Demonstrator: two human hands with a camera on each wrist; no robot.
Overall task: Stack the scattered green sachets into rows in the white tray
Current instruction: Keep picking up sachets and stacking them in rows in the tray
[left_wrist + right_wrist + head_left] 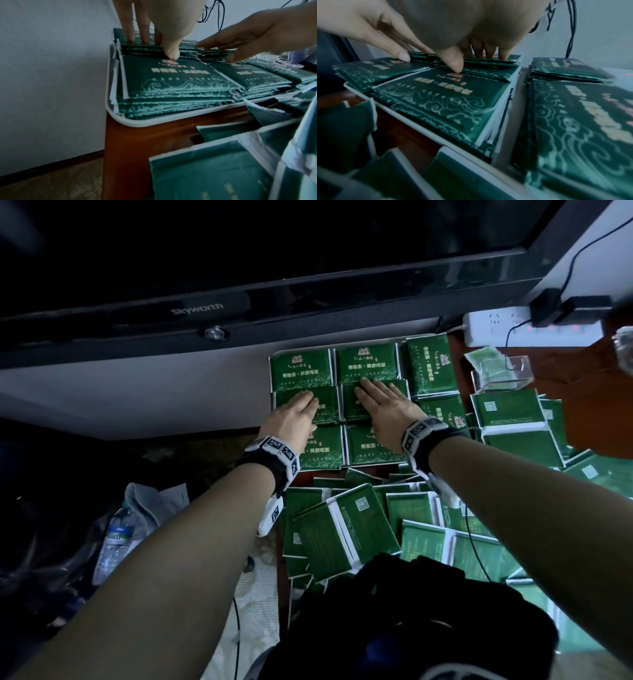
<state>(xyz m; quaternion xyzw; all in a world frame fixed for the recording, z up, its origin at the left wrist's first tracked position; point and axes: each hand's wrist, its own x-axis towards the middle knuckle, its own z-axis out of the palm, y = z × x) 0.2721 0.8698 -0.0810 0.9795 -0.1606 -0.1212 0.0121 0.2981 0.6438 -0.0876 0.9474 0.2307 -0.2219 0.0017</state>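
Observation:
The white tray (137, 123) on the brown table holds neat stacks of green sachets in rows. My left hand (299, 409) lies flat on the middle-left stack (329, 402), its fingers (130, 29) straight on top and its thumb (171, 52) at the stack's near edge. My right hand (380, 404) lies the same way on the middle-right stack (347, 409), its thumb (453, 63) pressing at that stack's near edge. Loose sachets (342, 529) lie scattered in front of the tray, and more (513, 419) are piled to its right.
A black TV (205, 268) overhangs the tray's far side. A white power strip (531, 332) with plugs and a clear plastic box (503, 373) sit at the back right. A black cable (476, 542) crosses the loose sachets. A water bottle (116, 542) lies on the floor to the left.

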